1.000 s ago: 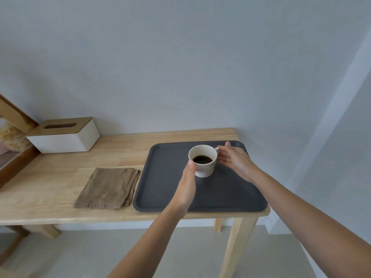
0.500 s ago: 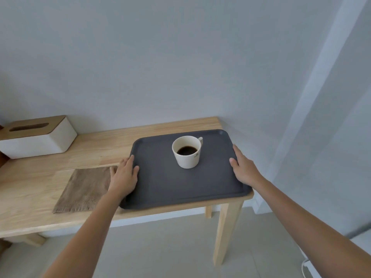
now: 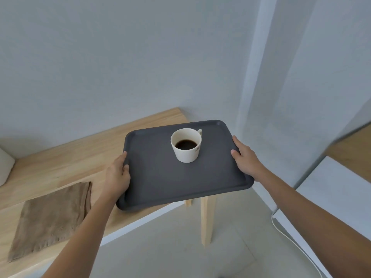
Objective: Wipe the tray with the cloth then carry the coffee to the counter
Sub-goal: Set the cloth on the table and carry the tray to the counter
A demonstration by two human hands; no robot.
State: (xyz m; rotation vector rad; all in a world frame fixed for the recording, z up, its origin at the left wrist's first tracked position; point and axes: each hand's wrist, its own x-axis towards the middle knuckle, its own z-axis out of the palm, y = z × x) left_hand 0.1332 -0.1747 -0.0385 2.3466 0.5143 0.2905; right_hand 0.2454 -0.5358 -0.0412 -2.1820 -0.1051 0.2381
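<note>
The dark grey tray (image 3: 160,183) is lifted off the wooden table (image 3: 66,157) and juts past its right end. A white cup of black coffee (image 3: 186,145) stands upright on the tray's far half, handle to the back right. My left hand (image 3: 117,175) grips the tray's left rim, thumb on top. My right hand (image 3: 246,159) grips the right rim in the same way. The folded brown cloth (image 3: 50,217) lies flat on the table to the left of the tray.
A white box's corner (image 3: 6,167) shows at the far left edge. A white surface (image 3: 331,197) with a wooden top (image 3: 353,153) beyond it stands to the right. A white cable (image 3: 291,237) runs along the floor. A wall corner rises behind the tray.
My hands left the cup, went to the tray's two side rims and closed on them. The tray with the cup has risen off the table and swung right.
</note>
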